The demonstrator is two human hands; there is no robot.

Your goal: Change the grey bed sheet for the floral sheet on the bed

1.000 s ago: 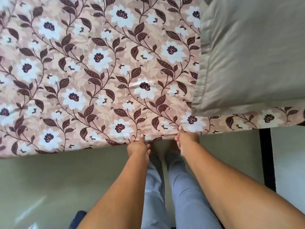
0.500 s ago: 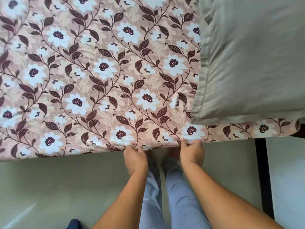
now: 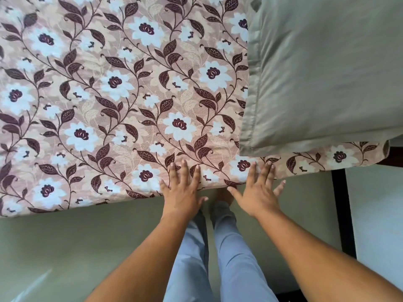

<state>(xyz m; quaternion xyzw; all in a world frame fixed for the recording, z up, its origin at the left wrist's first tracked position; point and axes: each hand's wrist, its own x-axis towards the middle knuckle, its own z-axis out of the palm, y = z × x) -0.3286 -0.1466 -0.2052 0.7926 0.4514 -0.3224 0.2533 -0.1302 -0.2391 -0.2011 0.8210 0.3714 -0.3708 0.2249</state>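
Head view, smooth floral sheet [image 3: 130,94] (maroon leaves), left hand [image 3: 182,189], right hand [image 3: 258,192] resting flat

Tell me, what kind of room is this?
Probably a bedroom. A floral sheet is spread out flat, a pillow lies on it at the right, and a person's left hand and right hand lie flat on its near edge.

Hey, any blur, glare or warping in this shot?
Head view: soft light, no hard shadows; pink floral sheet sharp; left hand and right hand slightly soft; sheet edge bows from the wide lens; pale glare on green floor, lower left.
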